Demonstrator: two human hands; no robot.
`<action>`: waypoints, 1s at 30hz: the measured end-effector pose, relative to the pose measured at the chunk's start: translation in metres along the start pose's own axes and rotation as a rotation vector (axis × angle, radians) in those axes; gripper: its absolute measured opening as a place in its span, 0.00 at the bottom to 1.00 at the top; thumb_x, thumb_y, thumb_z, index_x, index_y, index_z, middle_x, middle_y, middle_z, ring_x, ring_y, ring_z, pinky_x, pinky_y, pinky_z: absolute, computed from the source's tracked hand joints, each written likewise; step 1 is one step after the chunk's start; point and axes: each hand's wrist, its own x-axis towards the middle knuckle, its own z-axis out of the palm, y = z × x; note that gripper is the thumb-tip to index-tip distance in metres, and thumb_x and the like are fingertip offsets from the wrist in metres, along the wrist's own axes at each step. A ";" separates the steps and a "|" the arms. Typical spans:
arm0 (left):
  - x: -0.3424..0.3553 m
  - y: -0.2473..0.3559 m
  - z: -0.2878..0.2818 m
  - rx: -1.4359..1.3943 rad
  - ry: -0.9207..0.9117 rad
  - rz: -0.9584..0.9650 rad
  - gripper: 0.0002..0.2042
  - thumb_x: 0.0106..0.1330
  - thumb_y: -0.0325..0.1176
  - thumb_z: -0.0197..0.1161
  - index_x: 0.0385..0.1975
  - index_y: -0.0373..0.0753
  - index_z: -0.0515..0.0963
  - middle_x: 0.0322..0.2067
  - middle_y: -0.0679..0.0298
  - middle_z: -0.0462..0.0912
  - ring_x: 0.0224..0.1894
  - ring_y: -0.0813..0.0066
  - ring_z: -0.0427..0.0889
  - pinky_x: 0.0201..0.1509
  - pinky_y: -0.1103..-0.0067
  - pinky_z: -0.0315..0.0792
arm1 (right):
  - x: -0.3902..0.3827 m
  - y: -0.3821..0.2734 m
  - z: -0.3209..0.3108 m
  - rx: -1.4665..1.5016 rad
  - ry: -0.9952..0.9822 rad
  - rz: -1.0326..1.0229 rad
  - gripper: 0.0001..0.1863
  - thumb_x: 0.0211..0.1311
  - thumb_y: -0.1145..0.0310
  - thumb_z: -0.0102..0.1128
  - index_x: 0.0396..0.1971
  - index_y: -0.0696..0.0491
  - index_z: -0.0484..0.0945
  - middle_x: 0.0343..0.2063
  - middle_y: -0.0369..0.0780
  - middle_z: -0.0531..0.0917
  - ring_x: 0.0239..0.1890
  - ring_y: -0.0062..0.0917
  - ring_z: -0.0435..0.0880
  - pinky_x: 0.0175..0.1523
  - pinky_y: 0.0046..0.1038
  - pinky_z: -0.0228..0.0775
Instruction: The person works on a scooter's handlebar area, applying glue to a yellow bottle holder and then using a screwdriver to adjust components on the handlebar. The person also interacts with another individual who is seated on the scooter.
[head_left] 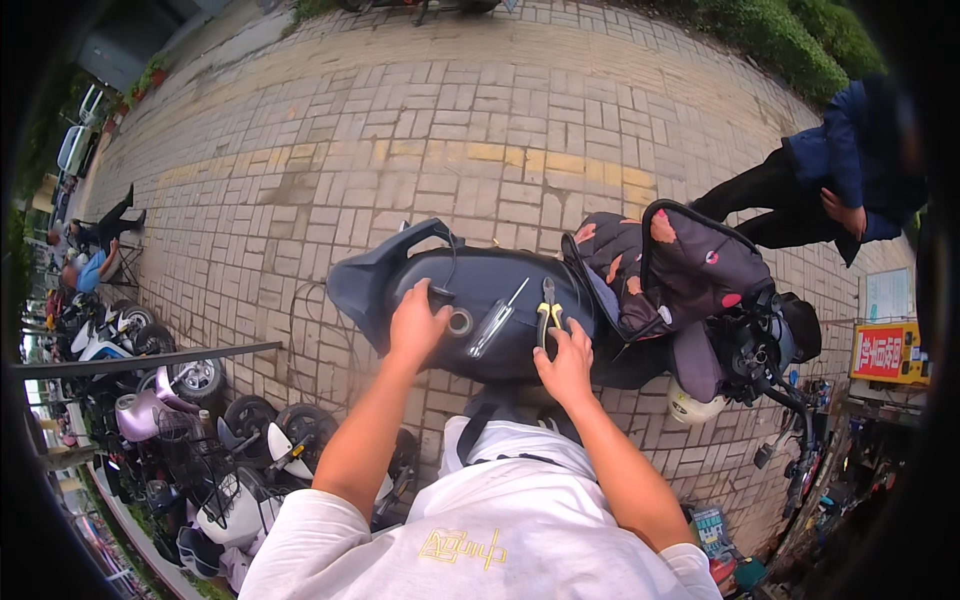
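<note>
My left hand (415, 328) is over the rear half of a scooter's dark seat (500, 275). Its thumb and forefinger close around a small black piece (439, 293) on a thin dark cable, whose exact kind I cannot make out. Just right of the thumb lies a roll of tape (460, 322). Farther right on the seat, my right hand (567, 358) grips the yellow-and-black handles of pliers (548, 310), whose jaws point away from me. Between both hands rest a screwdriver (518, 291) and a clear slim package (489, 328).
A dark patterned quilted cover (680, 265) is bunched over the scooter's front, near the handlebar (785, 390). A person in dark clothes (820, 185) stands at far right. Parked scooters (235, 440) crowd the left, beside a metal bar (150, 358). Brick paving (400, 120) surrounds the scooter.
</note>
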 end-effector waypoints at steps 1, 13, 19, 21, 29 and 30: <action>0.002 -0.001 -0.003 -0.024 0.013 0.016 0.32 0.54 0.39 0.72 0.58 0.33 0.70 0.49 0.48 0.79 0.48 0.52 0.80 0.55 0.67 0.73 | -0.001 -0.005 -0.005 0.037 0.014 -0.006 0.24 0.53 0.62 0.65 0.49 0.58 0.78 0.61 0.54 0.67 0.63 0.49 0.64 0.66 0.47 0.55; -0.086 0.132 -0.075 -0.566 -0.307 0.382 0.32 0.51 0.26 0.73 0.58 0.32 0.69 0.42 0.59 0.81 0.42 0.73 0.80 0.49 0.76 0.74 | 0.000 -0.068 -0.110 1.368 0.132 0.036 0.23 0.67 0.66 0.62 0.56 0.64 0.71 0.47 0.45 0.81 0.50 0.27 0.80 0.59 0.27 0.70; -0.138 0.214 -0.005 -0.429 -0.618 0.778 0.30 0.48 0.29 0.77 0.53 0.35 0.73 0.43 0.53 0.81 0.43 0.61 0.82 0.47 0.73 0.76 | -0.073 -0.025 -0.195 1.554 0.471 0.064 0.10 0.65 0.75 0.62 0.44 0.59 0.78 0.31 0.41 0.84 0.28 0.23 0.82 0.35 0.25 0.77; -0.150 0.231 0.017 -0.399 -0.786 0.833 0.33 0.45 0.29 0.78 0.54 0.34 0.71 0.45 0.53 0.80 0.46 0.62 0.81 0.53 0.72 0.74 | -0.108 -0.004 -0.210 1.577 0.513 0.115 0.08 0.66 0.75 0.60 0.44 0.59 0.77 0.30 0.39 0.81 0.25 0.19 0.76 0.31 0.22 0.70; -0.205 0.346 0.081 -0.938 -1.322 0.178 0.22 0.61 0.28 0.70 0.56 0.33 0.75 0.41 0.65 0.81 0.41 0.78 0.78 0.48 0.81 0.73 | -0.215 0.082 -0.242 1.468 0.644 0.295 0.07 0.65 0.74 0.60 0.41 0.58 0.76 0.28 0.33 0.78 0.26 0.09 0.72 0.29 0.15 0.65; -0.219 0.360 0.096 -1.013 -1.396 0.102 0.17 0.63 0.26 0.68 0.51 0.32 0.78 0.39 0.63 0.83 0.37 0.76 0.80 0.46 0.79 0.76 | -0.223 0.096 -0.247 1.435 0.646 0.294 0.07 0.65 0.74 0.60 0.41 0.58 0.76 0.29 0.33 0.79 0.26 0.09 0.72 0.29 0.15 0.65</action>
